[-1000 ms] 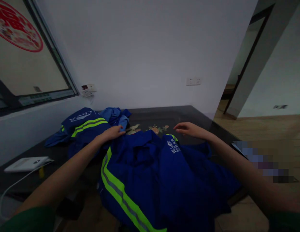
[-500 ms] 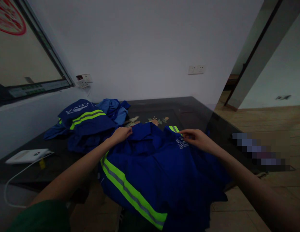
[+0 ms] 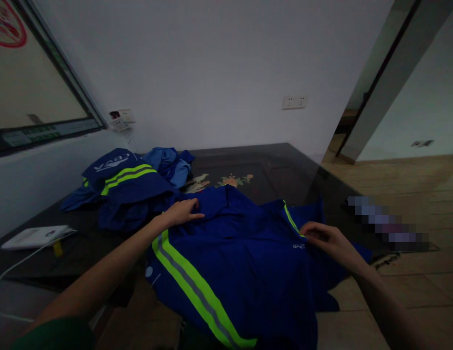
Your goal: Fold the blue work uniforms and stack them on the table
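Note:
A blue work jacket with a yellow-green and grey reflective band lies spread over the near side of the dark table, its lower part hanging past the edge. My left hand rests by the collar on the left, thumb and fingers apart. On the other side, my right hand pinches the jacket's edge beside a thin reflective strip and small white print. Folds hide part of the right side of the jacket.
More blue clothing with reflective bands is heaped at the table's back left. A white box-like device with a cable lies at the left. The dark table has a flower pattern and stands against the wall. A blurred-out item is at the right.
My right hand has moved right and nearer to me, drawing the jacket's edge along and spreading the cloth. The left hand's thumb and fingers have parted at the collar.

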Demonstrator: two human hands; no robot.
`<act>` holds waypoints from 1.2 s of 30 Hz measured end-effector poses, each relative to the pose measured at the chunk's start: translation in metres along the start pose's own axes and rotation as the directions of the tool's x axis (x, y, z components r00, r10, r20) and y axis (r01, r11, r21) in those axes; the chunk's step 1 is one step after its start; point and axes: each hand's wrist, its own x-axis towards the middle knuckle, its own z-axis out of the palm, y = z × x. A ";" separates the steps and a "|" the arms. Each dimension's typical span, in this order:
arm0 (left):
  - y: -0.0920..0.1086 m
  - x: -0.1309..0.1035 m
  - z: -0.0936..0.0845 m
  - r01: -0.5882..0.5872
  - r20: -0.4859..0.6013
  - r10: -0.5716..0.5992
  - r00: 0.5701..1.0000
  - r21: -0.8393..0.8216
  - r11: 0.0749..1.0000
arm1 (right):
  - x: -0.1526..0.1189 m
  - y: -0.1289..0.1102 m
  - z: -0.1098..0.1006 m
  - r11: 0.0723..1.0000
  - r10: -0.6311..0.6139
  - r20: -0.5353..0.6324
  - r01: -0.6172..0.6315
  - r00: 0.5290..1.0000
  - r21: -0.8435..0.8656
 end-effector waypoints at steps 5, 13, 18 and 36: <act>0.021 0.019 -0.008 -0.076 -0.239 0.053 0.969 -0.086 0.993 | 0.004 -0.007 0.004 0.996 -0.040 0.098 0.047 0.994 -0.073; 0.070 0.091 0.000 -0.031 -0.275 -0.017 0.961 -0.166 0.986 | 0.037 -0.045 -0.015 0.974 -0.161 -0.044 0.152 0.986 -0.168; 0.070 0.100 0.008 0.051 -0.220 -0.088 0.971 -0.166 0.985 | 0.064 -0.062 0.003 0.925 -0.271 0.125 0.294 0.955 -0.243; 0.051 0.051 -0.110 -0.293 -0.559 -0.092 0.824 -0.560 0.775 | 0.059 -0.049 -0.021 0.969 -0.158 -0.345 0.213 0.925 0.127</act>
